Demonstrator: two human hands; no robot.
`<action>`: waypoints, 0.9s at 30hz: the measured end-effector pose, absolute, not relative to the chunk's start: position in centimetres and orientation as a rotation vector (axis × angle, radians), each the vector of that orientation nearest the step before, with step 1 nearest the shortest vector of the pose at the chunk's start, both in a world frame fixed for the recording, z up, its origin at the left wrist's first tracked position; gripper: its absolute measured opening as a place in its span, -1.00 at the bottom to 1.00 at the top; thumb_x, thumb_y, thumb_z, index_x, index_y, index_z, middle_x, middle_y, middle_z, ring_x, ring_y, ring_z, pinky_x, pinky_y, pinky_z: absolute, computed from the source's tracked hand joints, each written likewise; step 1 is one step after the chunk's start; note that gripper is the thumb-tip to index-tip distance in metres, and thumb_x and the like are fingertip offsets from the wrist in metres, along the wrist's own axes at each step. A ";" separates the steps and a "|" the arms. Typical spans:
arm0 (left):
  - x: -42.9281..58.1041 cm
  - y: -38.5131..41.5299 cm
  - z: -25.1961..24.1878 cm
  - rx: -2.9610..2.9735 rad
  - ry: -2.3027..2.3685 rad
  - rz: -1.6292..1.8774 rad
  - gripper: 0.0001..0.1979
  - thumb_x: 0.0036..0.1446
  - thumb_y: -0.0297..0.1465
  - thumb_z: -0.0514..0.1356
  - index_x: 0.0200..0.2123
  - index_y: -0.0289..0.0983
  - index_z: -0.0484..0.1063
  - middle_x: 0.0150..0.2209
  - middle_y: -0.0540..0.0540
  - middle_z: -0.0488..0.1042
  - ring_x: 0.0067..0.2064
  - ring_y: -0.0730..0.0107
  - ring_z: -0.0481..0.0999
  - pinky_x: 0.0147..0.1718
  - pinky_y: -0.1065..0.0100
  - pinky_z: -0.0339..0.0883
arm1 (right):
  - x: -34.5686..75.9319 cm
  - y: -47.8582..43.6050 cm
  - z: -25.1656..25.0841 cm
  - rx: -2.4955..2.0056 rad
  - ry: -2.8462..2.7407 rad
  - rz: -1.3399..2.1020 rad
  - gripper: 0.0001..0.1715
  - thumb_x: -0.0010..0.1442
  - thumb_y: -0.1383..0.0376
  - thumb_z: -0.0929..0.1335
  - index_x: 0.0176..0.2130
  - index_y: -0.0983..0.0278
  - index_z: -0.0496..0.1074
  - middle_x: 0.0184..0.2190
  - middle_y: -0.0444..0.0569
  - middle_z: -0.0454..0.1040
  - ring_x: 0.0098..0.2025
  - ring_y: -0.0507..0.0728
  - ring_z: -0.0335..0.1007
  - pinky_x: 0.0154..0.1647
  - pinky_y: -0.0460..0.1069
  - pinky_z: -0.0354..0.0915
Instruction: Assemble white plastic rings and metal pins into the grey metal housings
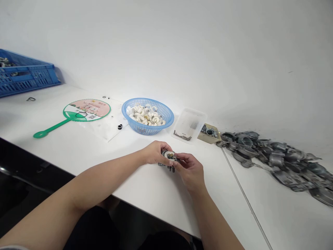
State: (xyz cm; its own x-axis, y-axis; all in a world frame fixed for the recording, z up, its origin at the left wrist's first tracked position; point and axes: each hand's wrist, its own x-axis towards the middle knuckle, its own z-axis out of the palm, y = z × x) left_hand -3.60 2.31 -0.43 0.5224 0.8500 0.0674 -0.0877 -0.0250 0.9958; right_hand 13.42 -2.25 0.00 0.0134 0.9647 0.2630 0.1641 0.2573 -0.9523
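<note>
From where I stand, both hands are busy with one thing: a small, dark grey metal housing (169, 166) with a white, curved plastic insert (168, 153) seated in its top, held just above the white tabletop (140, 201) or resting on it. The left hand (155, 152) closes round the near-left side, thumb laid across the front, and the right hand (191, 169) pinches the opposite side between thumb and fingers, so neither is spread wide and the housing sits directly between the two sets of fingertips. The fingers cover much of it, so I can't be sure whether the right thumb is pressing the insert or only steadying the metal.

I take the step in hand to be fitting or adjusting the insert within the housing. To my eye, the next move calls for a firm left grip and small, exact pressure from the right fingertips, keeping them off the brass-coloured bit (171, 155) at the insert's centre.

Just beyond the left hand stands a round, blue plastic mesh basket (145, 130) full of cream-white curved pieces (145, 114). Ahead of the right hand is a clear plastic box (191, 119) with thin metal pins (182, 135) in it, and farther to that hand's right, a long heap of grey metal castings (275, 158). Well out to the left hand's left lies a green-rimmed plastic paddle fan (90, 106)
</note>
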 end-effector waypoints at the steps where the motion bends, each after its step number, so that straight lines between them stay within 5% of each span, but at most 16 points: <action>1: -3.6 2.3 -0.4 1.404 0.710 0.857 -0.54 -0.31 -0.40 0.42 -0.28 -0.37 0.38 -0.44 -0.07 0.45 -0.49 0.50 0.41 -0.54 0.47 0.28 | 13.4 -2.3 0.1 -1.144 -1.410 0.906 -0.62 -0.15 0.16 0.51 -0.31 0.24 0.45 -0.33 0.00 0.52 -0.26 0.20 0.46 -0.23 0.13 0.41; 27: -3.8 2.2 -0.3 1.387 0.681 0.830 -0.57 -0.28 -0.47 0.40 -0.28 -0.38 0.37 -0.48 -0.04 0.43 -0.52 0.52 0.40 -0.54 0.46 0.28 | 14.2 -2.0 0.2 -1.132 -1.483 0.935 -0.62 -0.13 0.20 0.49 -0.27 0.22 0.40 -0.31 -0.03 0.45 -0.22 0.17 0.41 -0.15 0.14 0.38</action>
State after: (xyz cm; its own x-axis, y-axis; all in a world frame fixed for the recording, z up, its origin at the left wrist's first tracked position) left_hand -3.78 2.24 -0.27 0.5569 0.8284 0.0605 -0.1024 -0.0037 0.9947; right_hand 14.18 -1.96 0.16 -0.0538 0.9654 0.2551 0.1864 0.2607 -0.9473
